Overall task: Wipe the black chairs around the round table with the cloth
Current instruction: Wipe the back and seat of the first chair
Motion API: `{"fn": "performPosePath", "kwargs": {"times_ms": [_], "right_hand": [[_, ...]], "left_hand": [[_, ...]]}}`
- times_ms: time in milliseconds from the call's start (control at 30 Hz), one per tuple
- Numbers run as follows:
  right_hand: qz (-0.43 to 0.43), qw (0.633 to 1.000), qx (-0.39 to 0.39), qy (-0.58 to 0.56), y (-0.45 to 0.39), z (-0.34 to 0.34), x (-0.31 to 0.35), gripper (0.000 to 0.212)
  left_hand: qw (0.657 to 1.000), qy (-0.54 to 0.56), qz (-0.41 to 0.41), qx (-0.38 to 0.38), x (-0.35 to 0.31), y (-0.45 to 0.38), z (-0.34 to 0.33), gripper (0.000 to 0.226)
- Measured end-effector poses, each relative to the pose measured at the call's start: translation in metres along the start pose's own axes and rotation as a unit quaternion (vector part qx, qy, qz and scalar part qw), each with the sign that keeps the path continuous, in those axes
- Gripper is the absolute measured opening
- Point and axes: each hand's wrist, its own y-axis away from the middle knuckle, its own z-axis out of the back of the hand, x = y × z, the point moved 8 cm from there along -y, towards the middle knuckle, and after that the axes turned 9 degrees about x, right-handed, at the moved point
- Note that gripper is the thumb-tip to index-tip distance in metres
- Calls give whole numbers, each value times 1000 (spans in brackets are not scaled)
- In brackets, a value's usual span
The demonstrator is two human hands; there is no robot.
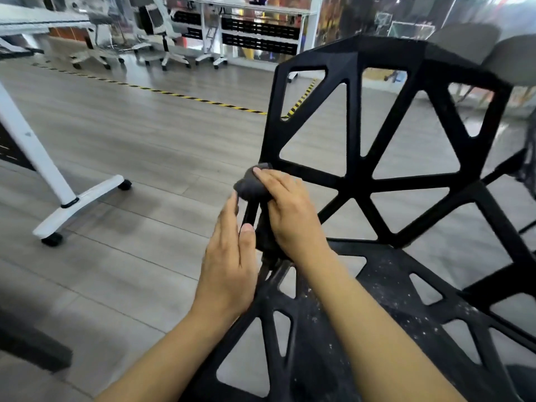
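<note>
While the right hand [285, 210] curls its fingers over a dark grey cloth [251, 185] and presses it onto the lower left corner of the backrest, the left hand [230, 256] lies just beside it with straight fingers, its fingertips touching the cloth's left edge and its thumb resting against the upright strut below. Both meet at the centre of the frame, on the black chair [385, 175], whose open lattice of triangular holes fills the right half. Its seat, at lower right, is speckled with pale dust. Grey wood-look floor [139, 140] spreads to the left, crossed by a yellow-and-black striped tape line [185, 96]. A white wheeled table leg [55, 181] stands at left, and blurred white office chairs [162, 30] sit at upper left.
</note>
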Motion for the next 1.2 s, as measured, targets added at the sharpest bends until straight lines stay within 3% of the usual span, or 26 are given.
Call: {"fn": "performPosePath", "kwargs": {"times_ms": [133, 300, 400, 467, 533, 667, 733, 800, 900, 1000, 1200], "right_hand": [[-69, 994, -66, -54, -1, -8, -18, 55], [-108, 991, 11, -76, 51, -19, -43, 53], [-141, 983, -100, -62, 58, 33, -66, 48], [-164, 958, -231, -40, 55, 81, -82, 45], [-169, 937, -306, 13, 42, 119, -100, 43], [-199, 932, -288, 92, 18, 128, -145, 38], [-201, 937, -268, 97, 17, 110, -156, 37], [-186, 942, -264, 90, 18, 90, -156, 37], [-147, 967, -186, 87, 25, 45, -139, 43], [-105, 978, -142, 112, 26, 45, -139, 43], [-136, 940, -213, 229, 15, 104, -168, 38]], "left_hand": [[998, -60, -29, 14, -6, -1, -5, 59], [996, -83, -17, 9, -4, -3, -2, 54], [988, -145, -62, -3, -26, -26, -6, 51], [961, -225, -159, 14, -51, -52, -22, 50], [913, -326, -240, 48, -63, -83, -47, 52], [819, -496, -262, 124, -47, -134, -87, 49], [799, -523, -262, 141, -34, -146, -98, 42], [809, -503, -263, 150, -30, -152, -104, 35], [825, -477, -263, 150, -26, -159, -107, 36], [829, -464, -274, 148, -27, -159, -106, 38], [837, -447, -281, 144, -26, -161, -108, 40]]}}
